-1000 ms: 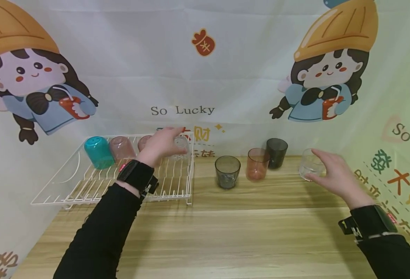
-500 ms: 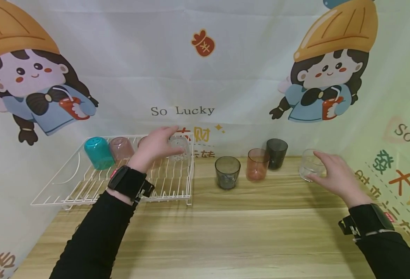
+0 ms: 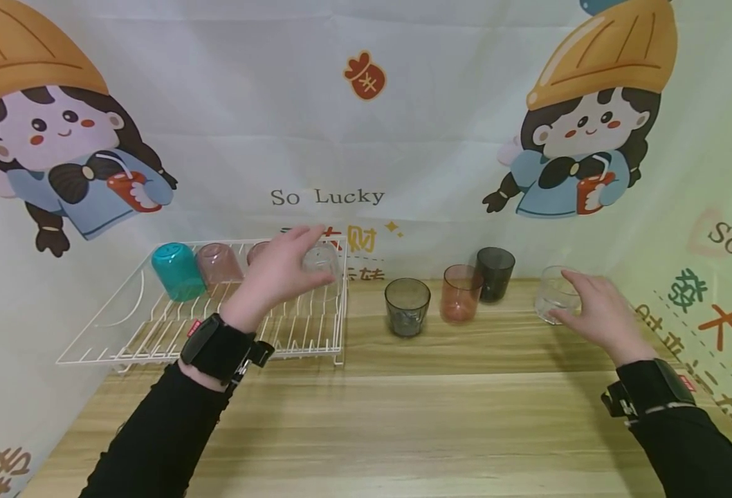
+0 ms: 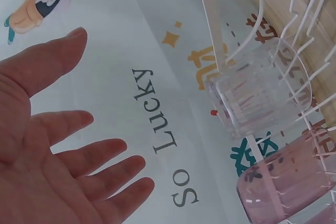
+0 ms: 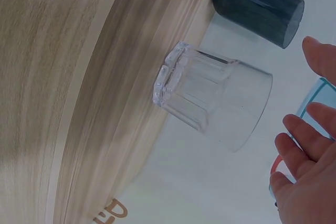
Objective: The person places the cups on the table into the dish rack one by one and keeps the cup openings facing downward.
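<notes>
My left hand (image 3: 274, 273) hovers over the white wire dish rack (image 3: 316, 354) with its fingers spread. Just beyond its thumb, a clear glass (image 3: 319, 259) stands upside down at the rack's right end. The left wrist view shows a gap between the fingers and this clear glass (image 4: 254, 93). At the right, my right hand (image 3: 609, 319) has its thumb and fingers apart beside an upright clear tumbler (image 3: 551, 297) on the table. In the right wrist view the fingers lie off the rim of that clear tumbler (image 5: 215, 98), and the palm holds nothing.
A teal cup (image 3: 178, 273) and a pink cup (image 3: 218, 263) stand upside down in the rack; another pink one is partly behind my left hand. Between rack and tumbler stand a smoky glass (image 3: 407, 309), an orange-pink glass (image 3: 458, 297) and a dark grey glass (image 3: 497, 274). A printed cloth (image 3: 441, 138) hangs behind.
My left hand has drawn back toward the lower left, away from the clear glass, which stays in the rack. The right hand has hardly moved.
</notes>
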Tool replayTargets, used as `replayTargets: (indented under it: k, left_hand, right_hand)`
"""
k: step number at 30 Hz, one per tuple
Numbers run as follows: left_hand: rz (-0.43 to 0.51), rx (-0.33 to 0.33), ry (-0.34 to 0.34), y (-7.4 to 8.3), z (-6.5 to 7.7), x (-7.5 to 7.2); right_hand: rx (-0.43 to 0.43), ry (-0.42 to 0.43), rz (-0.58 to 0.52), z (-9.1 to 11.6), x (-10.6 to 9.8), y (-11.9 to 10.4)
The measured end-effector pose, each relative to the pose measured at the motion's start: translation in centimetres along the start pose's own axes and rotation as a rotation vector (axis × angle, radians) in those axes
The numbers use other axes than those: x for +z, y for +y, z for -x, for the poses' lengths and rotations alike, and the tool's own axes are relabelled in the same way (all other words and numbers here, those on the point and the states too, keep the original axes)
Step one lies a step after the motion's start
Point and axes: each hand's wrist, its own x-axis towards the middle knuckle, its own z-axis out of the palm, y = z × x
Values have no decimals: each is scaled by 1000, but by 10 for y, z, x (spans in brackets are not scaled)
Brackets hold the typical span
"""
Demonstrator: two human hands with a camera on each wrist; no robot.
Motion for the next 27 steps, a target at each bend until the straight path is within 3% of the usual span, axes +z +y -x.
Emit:
replayTargets:
  k: [13, 17, 27]
  left_hand:
    - [-42, 70, 98, 11, 25, 2]
    - [-55, 91, 100, 15, 34, 3]
    - [-10, 68, 100, 21, 50, 16]
  right_hand:
    - [-8, 29, 19, -1, 7, 0]
    - [-3, 25, 28, -4, 8, 0]
    - [14, -7, 13, -6, 17, 6]
